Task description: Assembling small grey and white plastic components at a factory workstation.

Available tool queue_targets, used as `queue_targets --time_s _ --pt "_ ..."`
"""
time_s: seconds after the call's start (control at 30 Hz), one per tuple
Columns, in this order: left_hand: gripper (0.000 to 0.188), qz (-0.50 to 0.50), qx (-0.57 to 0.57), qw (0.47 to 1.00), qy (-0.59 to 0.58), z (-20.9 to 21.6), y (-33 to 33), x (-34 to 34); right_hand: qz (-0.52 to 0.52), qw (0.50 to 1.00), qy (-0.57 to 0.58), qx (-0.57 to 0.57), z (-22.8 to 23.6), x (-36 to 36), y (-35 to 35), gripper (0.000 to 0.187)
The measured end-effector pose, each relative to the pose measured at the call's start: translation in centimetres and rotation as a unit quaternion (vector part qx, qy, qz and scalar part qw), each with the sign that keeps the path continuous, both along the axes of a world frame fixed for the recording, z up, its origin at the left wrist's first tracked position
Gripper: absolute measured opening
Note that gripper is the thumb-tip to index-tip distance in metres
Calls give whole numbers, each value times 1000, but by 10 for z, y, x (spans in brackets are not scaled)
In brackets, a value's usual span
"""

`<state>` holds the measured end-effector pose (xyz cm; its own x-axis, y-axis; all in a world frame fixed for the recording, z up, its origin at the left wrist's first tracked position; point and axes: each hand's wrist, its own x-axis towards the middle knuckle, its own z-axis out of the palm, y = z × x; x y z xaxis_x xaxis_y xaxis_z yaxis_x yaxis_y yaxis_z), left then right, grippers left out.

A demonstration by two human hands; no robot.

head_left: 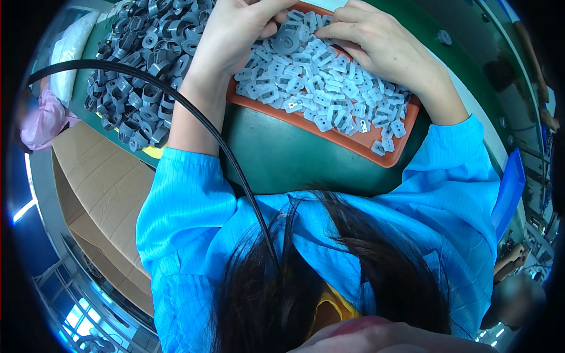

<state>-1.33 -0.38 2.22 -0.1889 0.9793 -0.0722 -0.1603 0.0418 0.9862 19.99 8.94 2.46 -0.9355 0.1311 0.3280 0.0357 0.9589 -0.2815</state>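
An orange-brown tray (pixel 329 136) is heaped with small whitish translucent plastic pieces (pixel 321 88), some with metal-looking inserts. Over the tray's far left part, my left hand (pixel 244 26) has its fingers curled closed, partly cut off by the upper picture edge. Just beside those fingers, a round grey plastic part (pixel 285 42) rests on the pieces. From the right, my right hand (pixel 374 41) comes over the tray with bent fingers, its fingertips down among the pieces. What either hand pinches is too small or hidden to make out.
A big pile of dark grey plastic ring-like parts (pixel 147 65) lies left of my left forearm. A black cable (pixel 194 112) arches across that forearm. Below left stands an open cardboard box (pixel 100 194); a blue bin (pixel 509 191) is at the right. The tabletop (pixel 265 150) is green.
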Motion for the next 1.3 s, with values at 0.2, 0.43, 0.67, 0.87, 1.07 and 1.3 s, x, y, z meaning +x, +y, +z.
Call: queue_targets --time_s 0.2,0.43,0.67,0.87,1.07,1.3 --pt "32 -9 17 1000 -1 4 -2 6 -175 939 -29 -295 52 10 -10 10" --pt "31 -26 56 998 15 -5 5 30 -248 886 171 -353 23 -5 3 12" --pt "26 -40 37 998 33 -1 0 32 -207 889 124 -388 26 -1 2 12" --pt "34 -56 51 993 96 -14 0 22 -150 815 129 -545 14 1 12 21" --pt "29 -38 36 999 -17 -1 1 30 -176 807 94 -556 16 3 16 15" --pt "26 -44 15 999 -12 3 1 19 -135 786 38 -603 17 2 13 16"
